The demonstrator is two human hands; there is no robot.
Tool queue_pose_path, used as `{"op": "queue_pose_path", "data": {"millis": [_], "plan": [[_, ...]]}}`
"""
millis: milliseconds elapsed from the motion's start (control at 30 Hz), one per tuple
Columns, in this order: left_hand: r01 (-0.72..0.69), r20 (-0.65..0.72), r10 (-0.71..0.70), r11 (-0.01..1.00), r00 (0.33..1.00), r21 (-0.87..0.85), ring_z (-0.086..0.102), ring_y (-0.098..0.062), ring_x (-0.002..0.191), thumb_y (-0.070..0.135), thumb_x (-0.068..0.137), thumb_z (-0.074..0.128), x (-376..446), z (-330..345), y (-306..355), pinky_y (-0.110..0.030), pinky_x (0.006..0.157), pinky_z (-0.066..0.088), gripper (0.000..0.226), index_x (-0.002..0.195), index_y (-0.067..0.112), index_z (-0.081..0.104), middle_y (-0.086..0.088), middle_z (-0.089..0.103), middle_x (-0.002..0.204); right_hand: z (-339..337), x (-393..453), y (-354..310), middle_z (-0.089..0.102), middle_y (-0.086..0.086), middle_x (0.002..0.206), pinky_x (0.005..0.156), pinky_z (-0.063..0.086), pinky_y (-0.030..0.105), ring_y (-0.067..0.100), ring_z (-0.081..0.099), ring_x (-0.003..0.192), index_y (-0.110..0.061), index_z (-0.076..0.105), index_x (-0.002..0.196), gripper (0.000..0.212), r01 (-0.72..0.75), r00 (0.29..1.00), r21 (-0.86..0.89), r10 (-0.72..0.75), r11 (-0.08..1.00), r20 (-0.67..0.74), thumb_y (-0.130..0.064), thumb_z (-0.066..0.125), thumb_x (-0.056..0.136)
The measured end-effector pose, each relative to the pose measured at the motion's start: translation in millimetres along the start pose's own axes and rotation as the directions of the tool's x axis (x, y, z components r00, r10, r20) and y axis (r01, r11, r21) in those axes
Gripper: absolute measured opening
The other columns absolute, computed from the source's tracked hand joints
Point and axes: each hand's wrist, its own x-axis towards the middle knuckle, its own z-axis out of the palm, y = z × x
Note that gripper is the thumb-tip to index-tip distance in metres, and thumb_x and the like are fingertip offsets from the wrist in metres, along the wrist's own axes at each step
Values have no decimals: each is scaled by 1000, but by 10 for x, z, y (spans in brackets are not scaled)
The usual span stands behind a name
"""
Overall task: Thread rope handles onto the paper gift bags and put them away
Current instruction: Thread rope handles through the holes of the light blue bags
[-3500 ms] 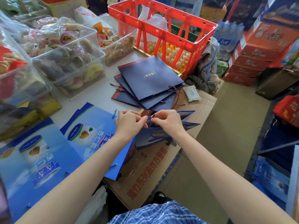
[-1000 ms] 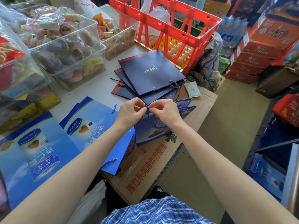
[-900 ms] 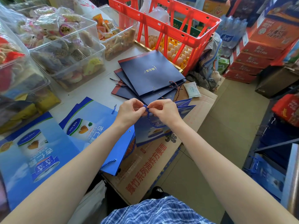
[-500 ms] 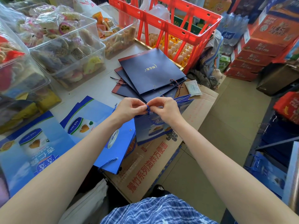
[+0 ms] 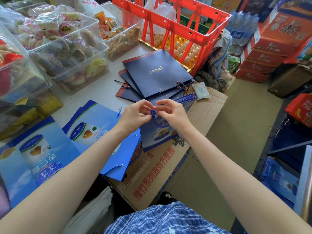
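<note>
Both hands, left hand [image 5: 135, 115] and right hand [image 5: 170, 114], pinch the blue rope [image 5: 153, 112] end between fingertips, seemingly knotting it so it cannot slip back through the blue gift bag [image 5: 160, 134] hanging below, the navy bags [image 5: 155, 73] stacked at twelve o'clock.

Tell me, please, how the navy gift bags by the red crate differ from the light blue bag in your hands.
The navy gift bags lie flat and stacked on the table, untouched; the light blue bag is held at its top edge. The navy ones are plain with small gold lettering; the light blue one carries a printed picture. The navy ones have red-and-blue twisted cords; at the light blue one, both hands pinch a blue rope knot. Both are paper bags.
</note>
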Motion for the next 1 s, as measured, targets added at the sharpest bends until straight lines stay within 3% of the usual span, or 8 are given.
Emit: {"op": "queue_pose_path", "data": {"millis": [100, 300, 500, 633, 733, 800, 867, 1000], "plan": [[-51, -73, 54, 998, 996, 41, 60, -2, 75, 3, 80, 69, -23, 51, -12, -6, 71, 49, 15, 94, 5, 63, -2, 64, 86, 18, -8, -13, 69, 3, 100, 86, 54, 22, 12, 67, 93, -8, 59, 111, 26, 10, 1000, 23, -10, 1000, 11, 3, 57, 88], [-108, -153, 129, 985, 980, 137, 64, -13, 75, 11, 81, 71, -1, 75, -34, -21, 71, 53, 25, 100, 9, 56, -1, 64, 89, 5, -22, -5, 70, 5, 104, 85, 53, 19, 11, 67, 96, -6, 59, 114, 28, 17, 1000, 45, -17, 999, -2, 1, 60, 87], [-113, -165, 131, 987, 978, 112, 63, -11, 77, 6, 80, 70, 13, 94, -99, -5, 73, 48, 17, 97, 2, 70, -10, 70, 92, -4, -34, 27, 69, 8, 106, 88, 53, 23, 14, 67, 97, -5, 58, 114, 29, 41, 999, 53, -40, 998, -8, 2, 62, 86], [-41, -176, 47, 999, 983, 36, 62, -6, 72, 7, 81, 70, 13, 68, -112, -3, 68, 45, 16, 96, 2, 72, -6, 70, 88, -38, -126, 138, 71, 5, 92, 81, 57, 26, 9, 69, 84, -7, 65, 98, 13, 97, 988, -134, -112, 986, -110, -6, 66, 85], [-51, -144, 60, 997, 988, 60, 59, 4, 70, 9, 83, 67, 7, 100, -91, -2, 64, 43, 14, 95, 3, 72, 0, 67, 84, -3, -211, 167, 68, 0, 84, 72, 52, 12, 5, 64, 75, -8, 66, 91, 6, 185, 938, -277, -253, 943, -235, -12, 64, 87], [-36, -156, 45, 998, 987, 60, 60, 0, 70, 11, 85, 66, 34, 87, -92, -1, 64, 42, 12, 94, 4, 71, -1, 68, 84, 8, -238, 171, 65, -2, 83, 68, 47, 5, 3, 59, 73, -10, 65, 90, 7, 170, 922, -327, -267, 930, -282, -16, 64, 88], [-9, -157, 18, 998, 987, 60, 60, -5, 72, 13, 86, 66, 68, 42, -114, -1, 65, 42, 11, 93, 6, 69, -1, 67, 84, 14, -235, 239, 65, 0, 85, 70, 49, 11, 6, 58, 75, -10, 65, 91, 11, 88, 954, -393, -191, 916, -232, -20, 65, 87], [-1, -93, 5, 999, 996, 46, 59, 3, 68, 13, 86, 65, 73, 35, -125, -3, 65, 43, 5, 90, 9, 67, 0, 66, 80, 194, -185, 333, 66, 4, 101, 85, 50, 34, 17, 57, 95, -10, 67, 104, 25, 2, 989, -515, -78, 857, -127, -26, 67, 85]]}}
